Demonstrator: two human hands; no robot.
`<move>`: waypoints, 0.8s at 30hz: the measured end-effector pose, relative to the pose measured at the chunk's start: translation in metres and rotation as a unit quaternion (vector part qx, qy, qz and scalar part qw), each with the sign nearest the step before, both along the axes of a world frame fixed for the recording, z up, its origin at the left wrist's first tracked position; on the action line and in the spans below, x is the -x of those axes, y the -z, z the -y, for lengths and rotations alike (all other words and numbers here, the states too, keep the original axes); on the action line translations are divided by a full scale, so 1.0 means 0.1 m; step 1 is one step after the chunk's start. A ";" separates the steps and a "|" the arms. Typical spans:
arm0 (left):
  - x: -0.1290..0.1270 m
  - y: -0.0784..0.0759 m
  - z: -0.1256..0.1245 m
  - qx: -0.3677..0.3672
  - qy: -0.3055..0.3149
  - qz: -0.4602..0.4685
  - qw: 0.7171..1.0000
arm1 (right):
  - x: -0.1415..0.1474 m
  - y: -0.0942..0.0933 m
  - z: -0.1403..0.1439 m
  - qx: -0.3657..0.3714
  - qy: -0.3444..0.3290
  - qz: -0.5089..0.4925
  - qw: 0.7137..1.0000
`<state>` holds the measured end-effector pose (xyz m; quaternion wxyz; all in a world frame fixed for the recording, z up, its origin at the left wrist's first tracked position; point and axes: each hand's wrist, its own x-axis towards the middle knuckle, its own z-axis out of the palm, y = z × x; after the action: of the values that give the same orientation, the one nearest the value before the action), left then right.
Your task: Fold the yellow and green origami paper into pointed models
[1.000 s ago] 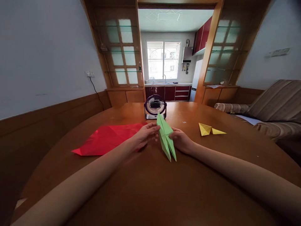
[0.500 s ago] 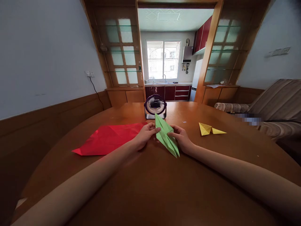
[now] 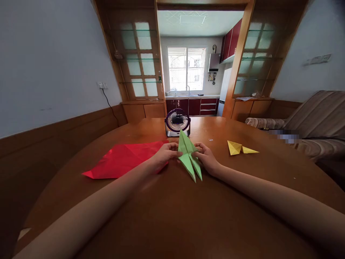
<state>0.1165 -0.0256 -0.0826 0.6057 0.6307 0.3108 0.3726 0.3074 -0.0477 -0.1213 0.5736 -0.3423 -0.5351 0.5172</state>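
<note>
Between the fingers of the left hand [image 3: 165,155] and right hand [image 3: 207,158], both pinched shut on its waist, the green paper fold [image 3: 188,155] hangs steadied above the surface [image 3: 172,216], its two points free.

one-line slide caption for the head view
Both hands, left hand and right hand, pinch a folded green paper over a wooden table, red paper alongside.

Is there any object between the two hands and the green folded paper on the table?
No. The left hand and right hand both grip the green folded paper directly, one on each side.
</note>
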 end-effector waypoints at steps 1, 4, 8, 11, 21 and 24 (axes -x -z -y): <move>0.01 0.00 0.00 -0.004 -0.004 -0.006 1.000 | -0.01 0.00 -0.01 0.021 -0.020 -0.015 0.999; 0.02 -0.01 0.01 -0.022 0.005 -0.021 1.000 | -0.02 -0.03 -0.02 0.054 -0.066 -0.058 0.995; 0.02 -0.02 0.00 -0.031 0.004 -0.032 0.999 | -0.04 -0.05 -0.03 0.063 -0.104 -0.076 0.990; 0.03 -0.01 -0.03 -0.033 -0.026 -0.022 0.999 | -0.05 -0.02 -0.05 0.074 -0.071 -0.075 0.992; -0.07 0.06 -0.02 -0.256 -0.157 -0.039 0.953 | -0.06 0.03 -0.07 0.018 0.020 -0.051 0.998; -0.07 0.07 0.00 -0.305 -0.197 -0.073 0.929 | -0.07 0.02 -0.06 -0.008 0.039 -0.021 0.999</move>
<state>0.1239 -0.0254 -0.0893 0.2746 0.7366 0.3439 0.5136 0.3148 -0.0416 -0.1230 0.6069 -0.3476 -0.5135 0.4972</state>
